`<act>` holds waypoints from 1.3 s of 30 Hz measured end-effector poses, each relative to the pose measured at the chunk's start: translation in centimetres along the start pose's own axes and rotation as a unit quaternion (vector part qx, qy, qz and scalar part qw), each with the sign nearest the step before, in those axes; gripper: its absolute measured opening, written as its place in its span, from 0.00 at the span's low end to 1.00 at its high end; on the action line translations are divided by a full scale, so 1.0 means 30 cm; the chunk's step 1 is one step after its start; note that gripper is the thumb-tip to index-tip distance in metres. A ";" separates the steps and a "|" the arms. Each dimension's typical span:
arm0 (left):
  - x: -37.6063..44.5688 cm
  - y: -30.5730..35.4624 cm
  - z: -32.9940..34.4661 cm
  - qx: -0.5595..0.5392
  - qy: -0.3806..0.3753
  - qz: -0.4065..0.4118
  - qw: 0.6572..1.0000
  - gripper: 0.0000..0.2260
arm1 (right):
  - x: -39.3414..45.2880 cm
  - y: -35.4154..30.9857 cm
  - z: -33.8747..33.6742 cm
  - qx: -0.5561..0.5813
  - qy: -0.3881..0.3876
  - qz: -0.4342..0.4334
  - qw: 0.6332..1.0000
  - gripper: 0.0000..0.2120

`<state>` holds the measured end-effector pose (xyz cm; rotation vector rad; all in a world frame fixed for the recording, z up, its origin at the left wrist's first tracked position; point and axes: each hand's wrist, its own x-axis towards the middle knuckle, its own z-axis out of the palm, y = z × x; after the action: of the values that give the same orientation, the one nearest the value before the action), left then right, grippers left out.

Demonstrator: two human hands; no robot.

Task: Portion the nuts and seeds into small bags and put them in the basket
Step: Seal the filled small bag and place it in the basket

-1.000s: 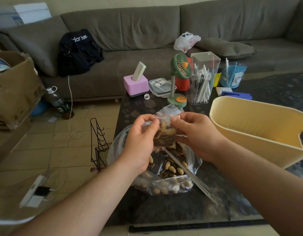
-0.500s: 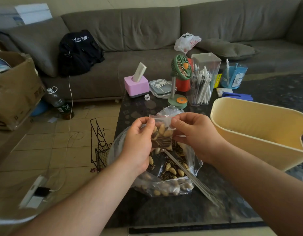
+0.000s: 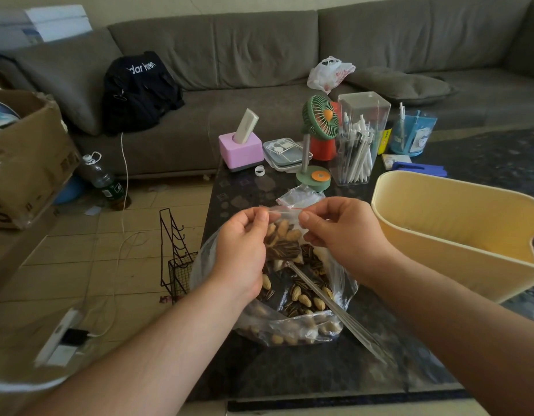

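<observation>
Both hands, left (image 3: 241,250) and right (image 3: 340,235), pinch the small bag's (image 3: 282,238) zip top above the big bag (image 3: 292,301); it looks light, floppy and slick, best gripped there.

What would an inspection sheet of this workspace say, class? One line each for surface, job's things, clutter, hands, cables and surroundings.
Surface: dark stone-patterned table.
Job's things: small bag of nuts and seeds held above the large bag; yellow basket to the right.
Clutter: green fan, pen box, pink holder.
Hands: left hand and right hand pinch the small bag's top.
Cables: white cable on the floor.
Surroundings: grey sofa, cardboard box.
</observation>
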<state>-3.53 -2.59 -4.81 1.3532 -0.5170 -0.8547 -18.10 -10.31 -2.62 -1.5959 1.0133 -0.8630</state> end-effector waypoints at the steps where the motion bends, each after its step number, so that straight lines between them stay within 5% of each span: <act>1: 0.001 -0.001 0.000 0.001 0.006 0.002 1.000 0.10 | 0.001 0.001 0.001 -0.002 -0.002 0.000 1.000 0.05; 13: -0.017 0.019 0.017 -0.011 -0.022 0.002 1.000 0.09 | 0.006 0.004 -0.001 0.037 0.001 -0.014 0.999 0.07; 22: -0.005 0.004 -0.013 0.053 -0.052 0.075 0.994 0.05 | -0.007 -0.003 -0.023 0.033 -0.059 -0.033 0.997 0.04; 32: -0.015 -0.002 -0.002 0.052 -0.070 0.073 0.993 0.16 | -0.005 0.008 -0.009 -0.004 -0.053 -0.066 0.996 0.03; 39: -0.016 0.005 -0.011 0.059 -0.106 0.097 0.988 0.07 | -0.005 0.006 -0.024 0.008 -0.062 -0.068 0.996 0.04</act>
<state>-3.56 -2.01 -4.65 1.3010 -0.8618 -0.8218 -18.83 -10.47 -2.63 -1.6977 0.8164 -0.8497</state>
